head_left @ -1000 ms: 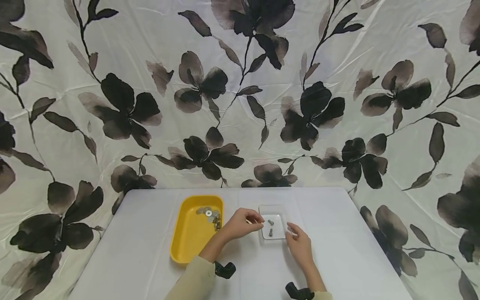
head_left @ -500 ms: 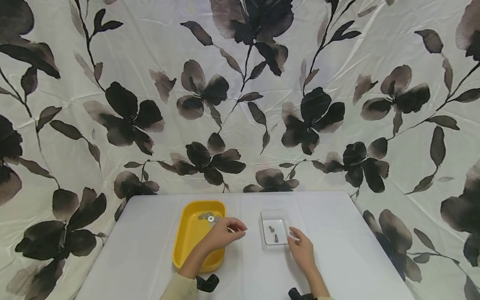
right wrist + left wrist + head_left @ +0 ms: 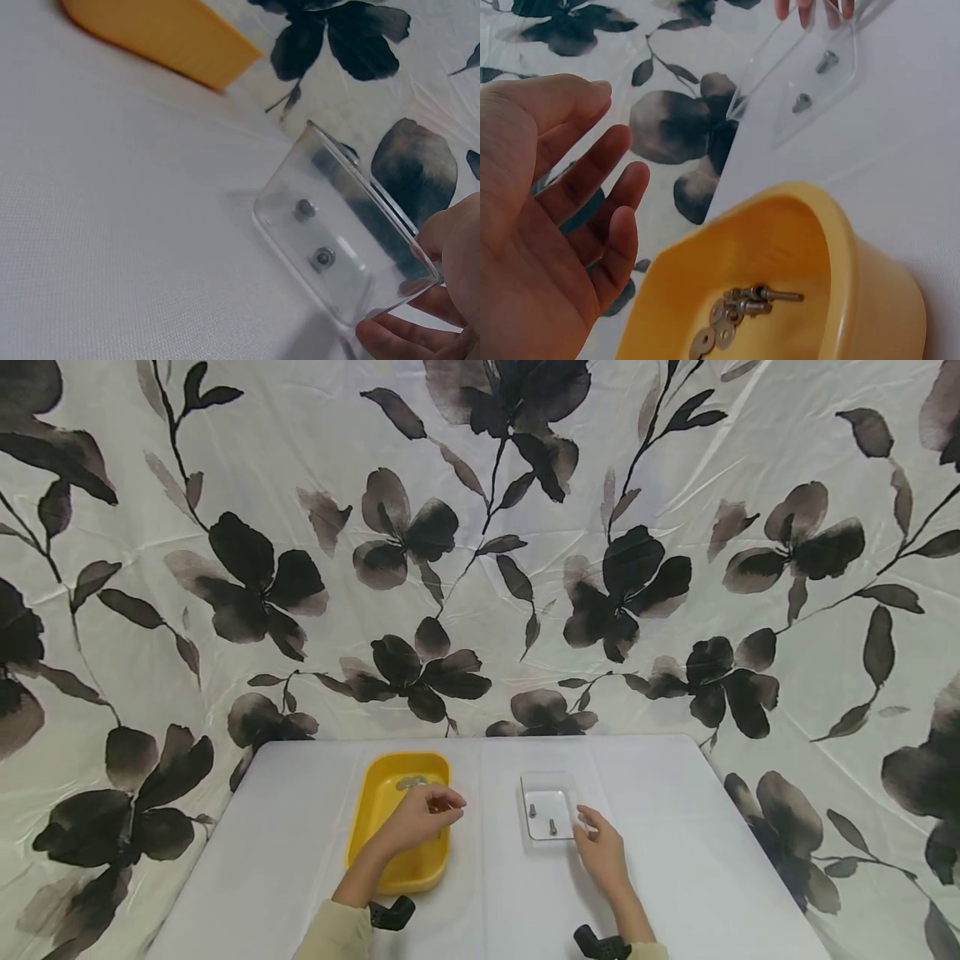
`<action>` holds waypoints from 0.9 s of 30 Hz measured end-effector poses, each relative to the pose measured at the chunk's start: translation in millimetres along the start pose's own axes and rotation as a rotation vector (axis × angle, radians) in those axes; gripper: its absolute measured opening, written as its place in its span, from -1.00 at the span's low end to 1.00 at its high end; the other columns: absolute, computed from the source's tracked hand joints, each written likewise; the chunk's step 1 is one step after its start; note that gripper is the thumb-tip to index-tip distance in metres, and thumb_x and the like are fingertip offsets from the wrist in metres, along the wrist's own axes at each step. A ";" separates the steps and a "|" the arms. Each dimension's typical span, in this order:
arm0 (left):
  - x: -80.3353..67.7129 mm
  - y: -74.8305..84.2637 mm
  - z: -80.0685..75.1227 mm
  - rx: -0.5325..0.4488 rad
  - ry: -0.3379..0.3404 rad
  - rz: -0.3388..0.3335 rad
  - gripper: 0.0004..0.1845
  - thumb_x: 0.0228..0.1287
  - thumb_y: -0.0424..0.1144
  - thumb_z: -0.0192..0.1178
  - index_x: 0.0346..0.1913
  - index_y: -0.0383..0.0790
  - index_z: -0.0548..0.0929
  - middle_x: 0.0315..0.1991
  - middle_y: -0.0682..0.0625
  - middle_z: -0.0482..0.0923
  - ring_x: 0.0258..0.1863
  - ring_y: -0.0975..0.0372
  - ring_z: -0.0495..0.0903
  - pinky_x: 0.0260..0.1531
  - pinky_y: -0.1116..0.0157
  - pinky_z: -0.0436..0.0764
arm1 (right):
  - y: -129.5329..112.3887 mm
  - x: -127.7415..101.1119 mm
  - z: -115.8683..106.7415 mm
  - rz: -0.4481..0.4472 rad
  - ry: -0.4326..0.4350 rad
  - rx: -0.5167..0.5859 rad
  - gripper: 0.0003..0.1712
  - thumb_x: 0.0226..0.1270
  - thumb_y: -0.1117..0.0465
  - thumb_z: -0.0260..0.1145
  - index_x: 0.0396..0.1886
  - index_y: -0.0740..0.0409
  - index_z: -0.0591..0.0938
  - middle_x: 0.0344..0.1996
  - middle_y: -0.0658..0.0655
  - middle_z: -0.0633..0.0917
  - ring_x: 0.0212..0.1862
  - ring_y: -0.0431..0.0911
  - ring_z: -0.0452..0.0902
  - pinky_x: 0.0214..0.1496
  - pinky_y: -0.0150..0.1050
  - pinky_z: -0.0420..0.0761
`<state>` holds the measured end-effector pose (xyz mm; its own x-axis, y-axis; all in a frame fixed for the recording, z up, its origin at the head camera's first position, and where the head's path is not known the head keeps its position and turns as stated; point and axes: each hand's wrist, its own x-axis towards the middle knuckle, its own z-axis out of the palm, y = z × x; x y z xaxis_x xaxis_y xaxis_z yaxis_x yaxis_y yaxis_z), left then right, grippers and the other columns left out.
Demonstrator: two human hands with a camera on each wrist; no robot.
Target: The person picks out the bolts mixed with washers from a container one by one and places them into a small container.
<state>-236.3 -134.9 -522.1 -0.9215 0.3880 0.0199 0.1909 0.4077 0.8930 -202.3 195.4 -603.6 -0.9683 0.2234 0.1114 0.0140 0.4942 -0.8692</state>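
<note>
While right hand (image 3: 600,853) steadies clear tray (image 3: 548,810), left hand (image 3: 420,816) (empty) hovers over yellow bin (image 3: 390,852).

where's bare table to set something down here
Bare table lies left of the yellow tray, right of the clear dish, and in the strip between them. It is crowded around both hands: left, right.

Tray (image 3: 386,852): yellow. Box (image 3: 546,781): clear. Screws (image 3: 542,819): silver-grey. Table (image 3: 285,860): white. Backdrop (image 3: 480,527): white, black-brown flower print. Sleeve (image 3: 330,935): pale yellow-green.
</note>
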 end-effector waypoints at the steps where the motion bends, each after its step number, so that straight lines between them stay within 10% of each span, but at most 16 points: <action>1: 0.5 -2.0 -1.0 0.003 0.004 0.001 -0.84 0.28 -0.14 0.30 -0.14 -0.11 0.71 -0.23 0.08 0.62 -0.26 0.16 0.54 -0.31 0.28 0.59 | -0.4 -0.2 -0.7 0.007 -0.002 -0.002 -0.56 0.35 0.26 0.24 0.22 0.18 0.54 0.13 0.36 0.56 -0.04 0.17 0.62 -0.22 -0.19 0.66; 14: 4.8 -31.7 -26.8 0.046 0.076 -0.008 -0.82 0.26 -0.23 0.32 -0.14 -0.24 0.73 -0.24 0.07 0.61 -0.26 0.17 0.56 -0.24 0.25 0.58 | -3.9 0.9 5.8 -0.049 -0.018 -0.019 -0.53 0.41 0.15 0.24 0.26 0.14 0.50 0.18 0.34 0.53 0.01 0.17 0.60 -0.15 -0.11 0.65; 23: 9.9 -38.4 -39.9 0.088 0.081 -0.036 -0.86 0.27 -0.29 0.30 -0.16 -0.24 0.74 -0.25 0.09 0.65 -0.26 0.18 0.55 -0.20 0.24 0.55 | -38.8 -11.5 16.5 -0.498 0.306 -0.245 -0.60 0.19 0.24 0.39 0.04 0.20 0.63 0.10 0.24 0.58 0.14 0.15 0.49 0.08 0.08 0.50; 27: 13.8 -42.5 -42.4 0.113 0.072 -0.032 -0.87 0.27 -0.31 0.29 -0.17 -0.24 0.74 -0.24 0.06 0.64 -0.25 0.21 0.56 -0.20 0.25 0.56 | -66.0 -14.9 20.8 -0.562 0.406 -0.311 -0.66 0.16 0.26 0.37 -0.03 0.22 0.66 0.06 0.27 0.60 0.10 0.18 0.50 0.05 0.13 0.46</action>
<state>-271.4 -181.9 -540.7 -0.9487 0.3148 0.0283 0.1945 0.5110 0.8373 -194.0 141.9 -557.9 -0.6834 0.1300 0.7184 -0.3263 0.8259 -0.4599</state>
